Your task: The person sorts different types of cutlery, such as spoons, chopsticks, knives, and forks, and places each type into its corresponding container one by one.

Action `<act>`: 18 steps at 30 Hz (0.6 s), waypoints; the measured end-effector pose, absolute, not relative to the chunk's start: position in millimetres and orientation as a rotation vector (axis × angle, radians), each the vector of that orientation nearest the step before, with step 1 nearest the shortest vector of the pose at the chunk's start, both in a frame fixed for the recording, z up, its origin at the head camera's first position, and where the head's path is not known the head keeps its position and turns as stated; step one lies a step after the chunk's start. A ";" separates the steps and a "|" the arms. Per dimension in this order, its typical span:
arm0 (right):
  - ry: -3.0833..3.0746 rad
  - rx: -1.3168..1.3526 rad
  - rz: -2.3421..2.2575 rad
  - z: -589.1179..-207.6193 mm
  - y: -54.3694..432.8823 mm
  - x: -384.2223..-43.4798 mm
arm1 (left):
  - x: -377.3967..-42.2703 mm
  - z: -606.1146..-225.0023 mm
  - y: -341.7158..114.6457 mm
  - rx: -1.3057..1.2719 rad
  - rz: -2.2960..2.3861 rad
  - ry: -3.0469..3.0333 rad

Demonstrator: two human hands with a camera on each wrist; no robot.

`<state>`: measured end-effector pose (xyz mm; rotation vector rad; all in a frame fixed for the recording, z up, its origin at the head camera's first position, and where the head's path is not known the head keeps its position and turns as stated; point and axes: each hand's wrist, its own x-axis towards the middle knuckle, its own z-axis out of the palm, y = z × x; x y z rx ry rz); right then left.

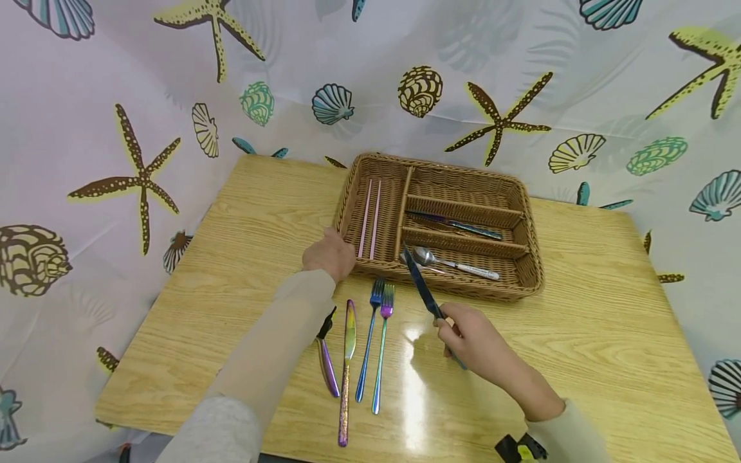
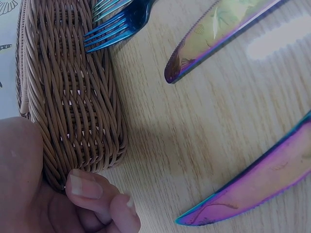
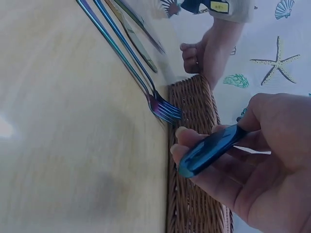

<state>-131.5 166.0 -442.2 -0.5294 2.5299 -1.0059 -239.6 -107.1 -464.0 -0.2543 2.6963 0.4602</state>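
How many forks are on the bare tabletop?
2: a blue fork below the basket, and a purple-headed fork just right of it. The left sleeve could hide more.

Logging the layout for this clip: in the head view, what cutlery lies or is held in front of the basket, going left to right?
Purple-handled knife, gold-bladed knife, blue fork, purple-headed fork, dark blue knife held in the right hand.
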 end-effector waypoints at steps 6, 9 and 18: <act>2.630 -0.535 -0.930 -432.5 173.6 -144.8 | -238.3 -462.9 -107.1 -0.249 0.450 2.696; 2.689 -0.580 -0.905 -429.0 177.9 -152.1 | -238.4 -462.5 -107.3 -0.251 0.454 2.697; 2.875 -0.658 -0.783 -419.0 186.4 -177.0 | -238.7 -463.9 -106.8 -0.234 0.427 2.718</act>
